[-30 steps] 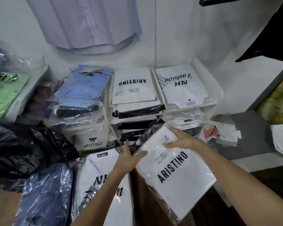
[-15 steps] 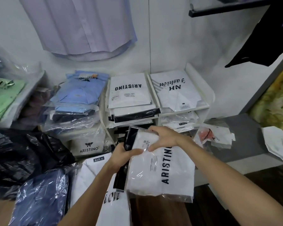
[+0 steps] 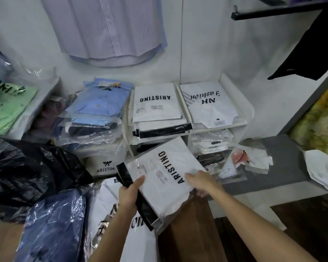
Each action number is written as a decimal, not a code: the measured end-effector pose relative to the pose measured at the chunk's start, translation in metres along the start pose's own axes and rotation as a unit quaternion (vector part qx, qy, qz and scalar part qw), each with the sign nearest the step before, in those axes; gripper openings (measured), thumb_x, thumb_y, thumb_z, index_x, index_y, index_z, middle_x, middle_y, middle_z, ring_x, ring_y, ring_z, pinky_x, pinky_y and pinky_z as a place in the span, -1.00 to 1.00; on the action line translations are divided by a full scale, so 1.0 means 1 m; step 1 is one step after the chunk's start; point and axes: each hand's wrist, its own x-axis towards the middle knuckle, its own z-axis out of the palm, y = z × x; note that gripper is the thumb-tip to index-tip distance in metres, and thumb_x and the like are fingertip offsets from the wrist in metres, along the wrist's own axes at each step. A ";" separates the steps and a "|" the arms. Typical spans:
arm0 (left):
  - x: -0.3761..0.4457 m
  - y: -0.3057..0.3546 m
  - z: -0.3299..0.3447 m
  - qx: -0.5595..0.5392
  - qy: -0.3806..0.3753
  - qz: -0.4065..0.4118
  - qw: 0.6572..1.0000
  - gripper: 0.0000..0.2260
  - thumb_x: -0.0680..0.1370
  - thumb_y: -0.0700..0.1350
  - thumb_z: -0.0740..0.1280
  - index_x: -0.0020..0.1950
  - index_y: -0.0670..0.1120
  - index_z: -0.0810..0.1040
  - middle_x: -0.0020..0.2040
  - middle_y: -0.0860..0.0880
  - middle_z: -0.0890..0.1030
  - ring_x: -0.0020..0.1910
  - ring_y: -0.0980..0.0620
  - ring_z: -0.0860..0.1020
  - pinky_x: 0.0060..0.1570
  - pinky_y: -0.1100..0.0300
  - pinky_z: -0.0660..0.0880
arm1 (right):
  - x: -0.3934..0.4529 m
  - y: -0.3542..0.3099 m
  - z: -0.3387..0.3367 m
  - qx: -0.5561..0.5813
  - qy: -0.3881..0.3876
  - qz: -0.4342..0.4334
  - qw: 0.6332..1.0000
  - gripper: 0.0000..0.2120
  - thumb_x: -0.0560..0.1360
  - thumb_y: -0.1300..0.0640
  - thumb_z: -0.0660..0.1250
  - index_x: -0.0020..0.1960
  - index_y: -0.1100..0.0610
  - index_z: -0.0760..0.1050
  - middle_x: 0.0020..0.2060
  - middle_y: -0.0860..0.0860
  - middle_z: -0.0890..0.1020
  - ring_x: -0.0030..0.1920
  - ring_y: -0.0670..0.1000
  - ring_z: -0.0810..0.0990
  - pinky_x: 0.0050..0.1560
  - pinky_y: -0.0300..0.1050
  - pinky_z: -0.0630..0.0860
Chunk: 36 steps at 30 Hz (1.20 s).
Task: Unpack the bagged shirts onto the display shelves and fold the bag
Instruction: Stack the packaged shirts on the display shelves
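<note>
- Shelving step: left hand (image 3: 128,193) and right hand (image 3: 201,183) each grasp the white ARISTINO shirt pack (image 3: 165,178) by its near edge, held tilted just before the shelf unit (image 3: 243,110)
- Next, probably slide it flat into the lower middle compartment, beneath the shelved white stack (image 3: 155,103), square to the front edge

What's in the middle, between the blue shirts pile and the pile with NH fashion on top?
In the head view, a stack of white ARISTINO packs sits between the blue shirts and the NH fashion pack.
</note>
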 end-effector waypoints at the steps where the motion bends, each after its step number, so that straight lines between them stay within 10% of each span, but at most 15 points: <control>1: -0.002 -0.011 -0.002 -0.016 0.014 -0.019 1.000 -0.76 0.46 -0.23 0.55 0.07 -0.27 0.63 -0.11 -0.18 0.75 -0.15 -0.17 0.73 -0.14 0.02 0.67 | -0.002 0.008 0.007 0.025 -0.028 0.035 0.999 -0.31 0.55 -0.33 0.18 0.40 0.20 0.44 -0.11 0.15 0.64 -0.20 0.12 0.73 -0.13 0.02 0.72; 5: -0.019 -0.034 0.003 -0.060 0.048 -0.052 0.996 -0.72 0.46 -0.23 0.55 0.11 -0.27 0.62 -0.05 -0.20 0.72 -0.08 -0.19 0.70 0.07 -0.07 0.61 | 0.010 0.022 0.025 0.163 -0.050 0.076 0.982 -0.08 0.35 -0.46 0.38 0.50 0.10 0.34 0.16 0.23 0.64 -0.18 0.20 0.73 -0.31 0.01 0.69; 9: -0.029 -0.027 -0.005 -0.060 -0.095 -0.120 0.986 -0.58 0.46 -0.14 0.51 0.28 -0.23 0.60 0.19 -0.22 0.69 0.14 -0.18 0.68 0.24 -0.08 0.54 | 0.036 0.035 0.041 0.333 0.043 0.088 0.938 -0.14 0.09 -0.32 0.55 0.28 0.05 0.48 0.08 0.01 0.69 -0.02 0.07 0.70 -0.18 0.03 0.68; 16: -0.002 0.002 -0.072 -0.001 -0.251 -0.160 0.955 -0.14 0.44 0.58 -0.01 0.50 0.03 0.45 0.41 -0.24 0.54 0.36 -0.36 0.52 0.34 -0.35 0.41 | 0.029 0.028 0.062 0.363 0.128 0.072 0.920 -0.39 0.39 -0.06 0.53 0.31 0.15 0.40 0.12 0.03 0.65 0.02 0.04 0.61 0.04 -0.16 0.51; 22: 0.012 0.027 -0.062 0.140 -0.270 -0.139 0.943 -0.13 0.53 0.48 -0.06 0.17 -0.30 0.56 0.19 -0.31 0.65 0.16 -0.26 0.64 0.21 -0.14 0.52 | 0.026 0.032 0.046 0.363 0.126 0.070 0.921 -0.42 0.41 0.05 0.59 0.23 0.16 0.32 -0.05 0.03 0.62 -0.12 0.01 0.63 -0.09 -0.16 0.57; 28: 0.016 0.020 -0.018 0.329 -0.251 -0.132 0.901 -0.27 0.58 0.43 0.06 0.29 -0.16 0.58 0.09 -0.17 0.73 0.06 -0.14 0.71 0.04 -0.02 0.63 | 0.017 0.036 0.029 0.375 0.084 0.062 0.921 -0.75 0.55 -0.01 0.45 -0.18 0.07 0.46 -0.12 0.02 0.68 -0.22 -0.05 0.61 0.00 -0.11 0.56; 32: -0.001 0.005 0.007 0.337 -0.264 -0.098 0.898 -0.61 0.58 0.08 0.42 0.28 -0.14 0.61 0.04 -0.08 0.75 0.01 -0.03 0.74 -0.02 0.10 0.66 | 0.021 0.036 0.020 0.386 -0.036 0.046 0.921 -0.55 0.43 -0.08 0.55 0.16 0.19 0.59 -0.11 0.09 0.76 -0.07 0.11 0.75 0.17 0.05 0.64; 36: 0.000 -0.013 0.006 0.312 -0.255 -0.018 0.915 -0.44 0.32 -0.05 0.66 0.26 -0.13 0.62 0.10 -0.09 0.74 0.07 -0.05 0.72 0.11 0.00 0.64 | 0.019 0.037 0.018 0.410 -0.072 0.022 0.909 -0.52 0.46 -0.06 0.54 0.29 0.12 0.57 0.00 0.07 0.76 0.00 0.09 0.76 0.02 0.07 0.68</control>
